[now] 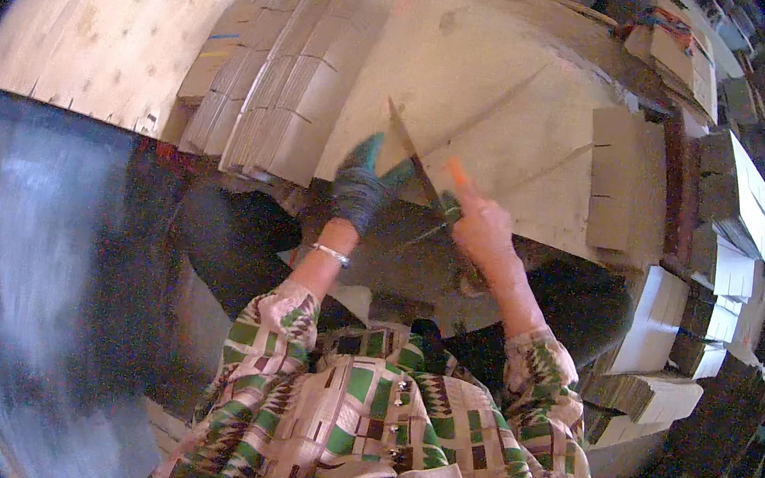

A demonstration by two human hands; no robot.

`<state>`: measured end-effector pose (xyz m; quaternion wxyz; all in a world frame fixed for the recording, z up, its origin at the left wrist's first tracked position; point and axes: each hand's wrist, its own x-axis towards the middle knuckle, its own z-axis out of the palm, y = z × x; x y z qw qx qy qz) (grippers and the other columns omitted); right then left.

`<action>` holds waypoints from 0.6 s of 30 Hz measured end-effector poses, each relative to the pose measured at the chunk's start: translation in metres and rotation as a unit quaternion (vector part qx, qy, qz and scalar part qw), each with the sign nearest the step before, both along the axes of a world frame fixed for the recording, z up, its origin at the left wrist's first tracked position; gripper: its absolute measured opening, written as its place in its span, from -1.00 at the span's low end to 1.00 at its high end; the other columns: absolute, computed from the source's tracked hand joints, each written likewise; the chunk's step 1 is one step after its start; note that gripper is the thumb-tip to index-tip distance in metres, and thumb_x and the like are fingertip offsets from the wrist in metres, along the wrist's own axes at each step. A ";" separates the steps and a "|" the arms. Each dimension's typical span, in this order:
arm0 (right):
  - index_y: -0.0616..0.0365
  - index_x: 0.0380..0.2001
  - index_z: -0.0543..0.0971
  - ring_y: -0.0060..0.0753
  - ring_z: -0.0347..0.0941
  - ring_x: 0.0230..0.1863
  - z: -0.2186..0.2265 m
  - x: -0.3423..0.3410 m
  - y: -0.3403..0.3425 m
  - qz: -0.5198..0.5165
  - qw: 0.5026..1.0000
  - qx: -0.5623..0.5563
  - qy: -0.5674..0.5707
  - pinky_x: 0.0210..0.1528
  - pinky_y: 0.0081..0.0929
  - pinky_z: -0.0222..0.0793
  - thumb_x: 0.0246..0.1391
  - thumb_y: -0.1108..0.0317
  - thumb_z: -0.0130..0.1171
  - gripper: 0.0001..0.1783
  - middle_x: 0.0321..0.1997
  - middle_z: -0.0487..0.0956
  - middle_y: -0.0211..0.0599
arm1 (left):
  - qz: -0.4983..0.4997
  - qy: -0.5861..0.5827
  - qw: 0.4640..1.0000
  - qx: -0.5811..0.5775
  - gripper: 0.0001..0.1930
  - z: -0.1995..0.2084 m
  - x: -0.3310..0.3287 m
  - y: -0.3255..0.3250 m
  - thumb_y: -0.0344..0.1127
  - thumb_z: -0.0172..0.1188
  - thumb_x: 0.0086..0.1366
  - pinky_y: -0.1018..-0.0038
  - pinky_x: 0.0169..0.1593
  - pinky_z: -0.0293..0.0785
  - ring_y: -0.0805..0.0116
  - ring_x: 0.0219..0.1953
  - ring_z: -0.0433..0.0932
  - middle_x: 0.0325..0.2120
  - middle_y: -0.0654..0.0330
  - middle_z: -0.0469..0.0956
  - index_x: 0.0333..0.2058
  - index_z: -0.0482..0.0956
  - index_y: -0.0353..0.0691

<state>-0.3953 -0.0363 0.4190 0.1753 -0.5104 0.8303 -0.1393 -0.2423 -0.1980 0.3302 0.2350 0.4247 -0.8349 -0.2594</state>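
Observation:
My left hand (pixel 366 180), in a dark grey and teal glove, reaches over the near edge of the wooden board (pixel 503 111). Its thumb stands apart from the fingers, and nothing shows in it. My right hand (pixel 484 230) is closed round the green handle of a long knife (pixel 412 152), whose thin dark blade slants up and left over the board. Something orange (pixel 457 174) covers the outstretched index finger of that hand. To the left of my gloved hand lie stacks of flat folded cardboard (pixel 292 80).
Another cardboard piece (pixel 626 178) lies at the board's right end. Several bundles of cardboard (pixel 736 196) are piled along the right side. A pale wooden panel (pixel 114 15) fills the far left, with a bluish-grey surface (pixel 30 234) below it.

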 end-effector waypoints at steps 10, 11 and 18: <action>0.11 -0.25 0.61 0.05 0.42 0.21 -0.051 -0.032 0.005 0.076 0.982 -0.022 0.172 0.33 0.01 0.24 -0.21 0.48 0.26 -0.68 -0.10 0.60 -0.11 | -0.116 -0.247 0.957 -0.100 -0.67 0.012 -0.073 -0.046 0.11 0.22 0.23 -0.16 0.44 -0.07 0.11 0.39 0.24 -0.02 0.28 0.67 -0.23 0.74 0.05; 0.09 -0.27 0.60 0.01 0.41 0.22 -0.062 -0.025 0.008 0.108 0.971 -0.093 0.193 0.30 0.00 0.28 -0.21 0.49 0.25 -0.69 -0.12 0.59 -0.15 | -0.107 -0.230 0.959 -0.128 -0.73 0.008 -0.067 -0.048 0.07 0.20 0.24 -0.16 0.44 -0.07 0.14 0.38 0.26 -0.06 0.33 0.69 -0.32 0.75 0.09; 0.26 0.38 0.26 0.13 0.24 0.42 -0.033 -0.097 0.029 -0.077 0.981 -0.126 0.124 0.43 -0.09 0.17 0.08 0.60 0.07 -0.27 0.42 0.32 0.09 | -0.103 -0.168 0.960 -0.200 -0.31 0.022 -0.042 -0.036 0.16 0.23 0.28 -0.02 0.41 0.10 -0.07 0.31 0.34 0.17 -0.03 0.49 0.22 0.43 -0.22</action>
